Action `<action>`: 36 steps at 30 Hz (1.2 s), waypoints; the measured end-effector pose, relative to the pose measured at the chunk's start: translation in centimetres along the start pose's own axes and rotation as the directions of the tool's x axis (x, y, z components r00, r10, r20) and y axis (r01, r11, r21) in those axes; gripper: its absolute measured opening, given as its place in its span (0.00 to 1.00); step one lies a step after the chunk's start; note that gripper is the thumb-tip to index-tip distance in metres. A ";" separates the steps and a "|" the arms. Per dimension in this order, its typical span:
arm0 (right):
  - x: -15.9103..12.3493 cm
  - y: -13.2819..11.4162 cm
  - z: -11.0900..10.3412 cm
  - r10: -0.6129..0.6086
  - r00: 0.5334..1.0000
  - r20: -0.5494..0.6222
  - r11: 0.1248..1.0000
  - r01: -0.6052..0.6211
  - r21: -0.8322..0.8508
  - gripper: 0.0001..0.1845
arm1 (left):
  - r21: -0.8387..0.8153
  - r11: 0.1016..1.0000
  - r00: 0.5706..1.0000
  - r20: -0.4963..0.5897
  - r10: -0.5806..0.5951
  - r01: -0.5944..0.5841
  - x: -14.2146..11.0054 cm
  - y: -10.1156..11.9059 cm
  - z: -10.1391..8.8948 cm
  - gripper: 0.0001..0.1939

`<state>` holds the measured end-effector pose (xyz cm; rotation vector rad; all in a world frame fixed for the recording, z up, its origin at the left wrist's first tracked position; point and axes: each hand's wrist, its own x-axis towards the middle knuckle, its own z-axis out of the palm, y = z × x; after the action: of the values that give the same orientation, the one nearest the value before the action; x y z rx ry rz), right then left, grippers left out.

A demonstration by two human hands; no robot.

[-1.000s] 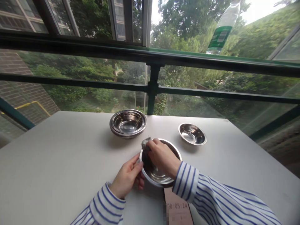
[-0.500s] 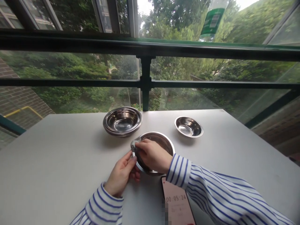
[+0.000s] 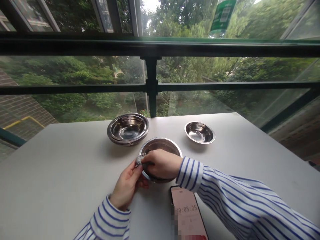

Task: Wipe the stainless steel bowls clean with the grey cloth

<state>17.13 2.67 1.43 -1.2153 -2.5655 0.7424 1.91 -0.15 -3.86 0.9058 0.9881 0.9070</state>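
A stainless steel bowl (image 3: 163,143) rests on the white table in front of me. My left hand (image 3: 127,187) pinches its left rim between thumb and fingers. Inside the rim, my right hand (image 3: 162,164) presses a small crumpled grey cloth (image 3: 140,159) against the edge, close to the left fingertips. The cloth's exact material is hard to make out, and part of it is hidden by the fingers. The right hand and wrist cover much of the bowl's inside.
Nested steel bowls (image 3: 110,136) stand at the back left of the white table (image 3: 75,173). A smaller steel bowl (image 3: 209,135) sits at the back right. A phone (image 3: 188,218) showing a timer lies near my right forearm. Beyond are a dark railing (image 3: 100,48) and a green-labelled bottle (image 3: 222,16).
My right hand has drawn the cloth a little down along the bowl's left rim. The left hand keeps its hold. The view has shifted slightly.
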 end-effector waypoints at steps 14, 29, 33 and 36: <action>0.2 0.1 1.8 0.210 0.940 -0.270 0.976 -0.217 0.005 0.11 | -0.015 0.999 0.998 -0.024 -0.051 0.051 -0.3 0.4 0.5 0.32; -1.5 -0.9 1.3 0.125 0.962 -0.242 0.992 -0.116 0.050 0.11 | -0.017 0.997 0.990 -0.115 0.076 -0.079 -0.2 0.1 0.7 0.38; -3.1 -0.6 1.0 0.010 1.000 -0.008 0.976 -0.011 -0.217 0.08 | -0.012 0.991 0.976 -0.175 0.130 -0.135 -0.2 -0.1 0.6 0.36; -4.2 0.1 0.1 0.126 0.991 0.054 0.881 -0.087 -0.465 0.08 | 0.015 0.990 0.974 -0.180 0.137 -0.137 -0.2 -0.1 0.9 0.37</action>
<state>19.85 -0.54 1.44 -1.4937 -2.8645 0.1945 2.72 -0.53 -3.65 0.9139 1.0917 1.1208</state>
